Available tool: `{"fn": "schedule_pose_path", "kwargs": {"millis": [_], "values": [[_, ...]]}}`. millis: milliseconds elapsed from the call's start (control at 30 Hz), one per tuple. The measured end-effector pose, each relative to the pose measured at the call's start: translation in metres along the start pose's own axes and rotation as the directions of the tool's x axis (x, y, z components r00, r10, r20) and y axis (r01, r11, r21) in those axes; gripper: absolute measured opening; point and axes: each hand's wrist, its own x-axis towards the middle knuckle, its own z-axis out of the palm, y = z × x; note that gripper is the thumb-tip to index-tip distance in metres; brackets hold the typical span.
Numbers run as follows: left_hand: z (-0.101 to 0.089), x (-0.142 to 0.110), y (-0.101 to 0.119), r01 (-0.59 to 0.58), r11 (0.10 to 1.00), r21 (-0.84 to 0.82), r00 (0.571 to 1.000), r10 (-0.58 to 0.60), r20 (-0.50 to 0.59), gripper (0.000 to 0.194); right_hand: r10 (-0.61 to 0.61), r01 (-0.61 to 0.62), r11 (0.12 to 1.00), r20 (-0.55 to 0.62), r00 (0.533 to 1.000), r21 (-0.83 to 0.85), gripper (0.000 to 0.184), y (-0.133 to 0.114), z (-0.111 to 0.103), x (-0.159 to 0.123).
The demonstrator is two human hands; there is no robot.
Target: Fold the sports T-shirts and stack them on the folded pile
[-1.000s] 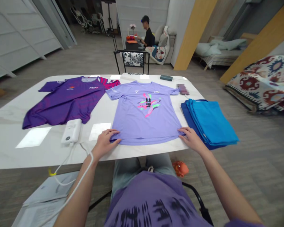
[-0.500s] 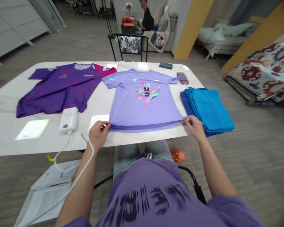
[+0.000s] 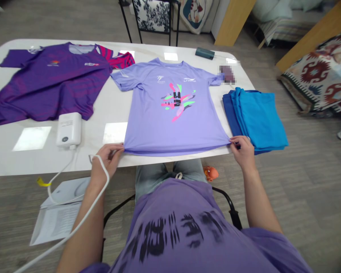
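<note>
Fingers point(image 3: 119, 147), left hand point(image 3: 110, 160): are pinching one hem corner of the lavender T-shirt point(image 3: 156, 127), tips closed on it.
Fingers, right hand point(image 3: 244, 152): are pinching the opposite hem corner, tips likewise meeting.
T-shirt: is lying spread, print upward, on the white table point(image 3: 45, 161), its hem near the front edge.
Step in hand: I am judging it as holding the hem taut.
Next move: is probably calling for even tension and matched grip.
Person's left: purple jersey point(image 3: 65, 83) is lying spread.
Person's right: folded blue garments point(image 3: 261, 121) are lying nearby.
</note>
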Motion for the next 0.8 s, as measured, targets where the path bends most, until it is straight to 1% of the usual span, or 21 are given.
{"fn": "schedule_pose_path", "kwargs": {"millis": [100, 200, 267, 333, 400, 467, 500, 567, 633, 700, 767, 800], "values": [[0.000, -0.005, -0.007, -0.013, 0.999, 0.030, 1.000, 0.012, 0.026, 0.023, -0.028, 0.028, 0.999, 0.004, 1.000, 0.019, 0.016, 0.003, 0.002, -0.004], [-0.002, -0.012, -0.014, -0.085, 0.995, 0.050, 0.995, 0.082, 0.062, 0.019, -0.054, 0.052, 0.998, 0.038, 0.998, 0.033, 0.014, 0.006, -0.002, -0.008], [-0.006, -0.017, -0.014, -0.116, 0.992, 0.057, 0.989, 0.111, 0.094, 0.016, -0.070, 0.067, 0.997, 0.078, 0.995, 0.038, 0.013, 0.008, -0.008, -0.010], [-0.012, -0.018, -0.008, -0.127, 0.988, 0.092, 0.984, 0.114, 0.137, 0.014, -0.104, 0.101, 0.994, 0.152, 0.983, 0.033, 0.014, 0.010, -0.016, -0.007], [-0.015, -0.009, 0.003, -0.142, 0.980, 0.141, 0.979, 0.117, 0.169, 0.016, -0.139, 0.139, 0.990, 0.210, 0.968, 0.018, 0.025, 0.007, -0.020, 0.004], [-0.015, 0.012, 0.014, -0.158, 0.973, 0.168, 0.980, 0.133, 0.151, 0.024, -0.165, 0.167, 0.986, 0.205, 0.965, 0.010, 0.043, -0.004, -0.018, 0.026], [-0.014, 0.025, 0.019, -0.159, 0.972, 0.174, 0.983, 0.139, 0.124, 0.028, -0.179, 0.179, 0.984, 0.183, 0.967, 0.014, 0.048, -0.014, -0.013, 0.041], [-0.011, 0.052, 0.028, -0.114, 0.974, 0.198, 0.993, 0.107, 0.044, 0.032, -0.221, 0.218, 0.975, 0.160, 0.962, 0.036, 0.048, -0.044, 0.004, 0.080], [-0.009, 0.068, 0.033, 0.013, 0.971, 0.239, 1.000, -0.006, -0.027, 0.035, -0.271, 0.265, 0.963, 0.211, 0.939, 0.058, 0.040, -0.086, 0.031, 0.126], [-0.008, 0.067, 0.035, 0.180, 0.948, 0.261, 0.984, -0.175, -0.042, 0.041, -0.325, 0.311, 0.946, 0.315, 0.892, 0.094, 0.034, -0.134, 0.070, 0.174], [-0.007, 0.052, 0.036, 0.300, 0.919, 0.256, 0.951, -0.310, 0.000, 0.043, -0.391, 0.366, 0.920, 0.417, 0.821, 0.141, 0.029, -0.187, 0.118, 0.220], [-0.007, 0.041, 0.036, 0.331, 0.910, 0.249, 0.937, -0.347, 0.022, 0.042, -0.427, 0.400, 0.902, 0.461, 0.778, 0.162, 0.027, -0.213, 0.145, 0.242]]}}
